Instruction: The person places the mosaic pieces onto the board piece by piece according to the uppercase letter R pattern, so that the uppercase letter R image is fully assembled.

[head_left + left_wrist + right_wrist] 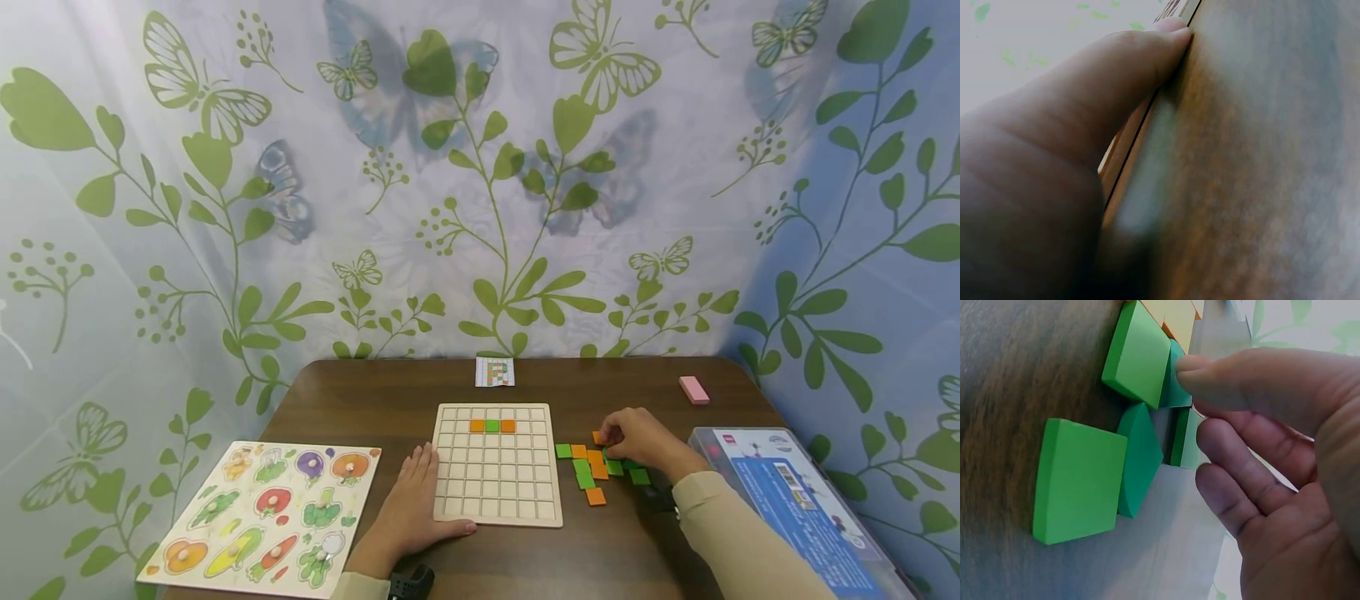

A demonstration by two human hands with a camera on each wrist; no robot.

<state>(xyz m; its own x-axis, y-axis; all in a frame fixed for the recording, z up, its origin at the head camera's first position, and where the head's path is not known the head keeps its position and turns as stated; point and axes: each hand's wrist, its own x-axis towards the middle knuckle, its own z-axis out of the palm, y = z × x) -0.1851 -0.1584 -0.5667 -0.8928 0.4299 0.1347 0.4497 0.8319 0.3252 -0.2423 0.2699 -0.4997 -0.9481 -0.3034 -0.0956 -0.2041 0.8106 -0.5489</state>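
Observation:
My left hand [411, 504] lies flat at the left side of a pale wooden grid board [555, 467], fingers along its edge and thumb at its near corner. Three tiles sit in a row near the top of the grid: an orange tile [477, 426], a light green tile [492, 426] and another orange tile [507, 426]. To the board's right, my right hand [637, 435] reaches down into a loose group of tiles. There, the thumb and fingers pinch a dark green tile [1174, 378] beside a light green tile [1140, 356]. Another dark green tile [1140, 459] lies nearby.
A small pattern card [495, 372] lies behind the board. At left is a vegetable knob puzzle [247, 527]. A clear box with a blue printed sheet [795, 500] stands at right, and a pink block [693, 390] lies at the back right of the brown table [390, 383].

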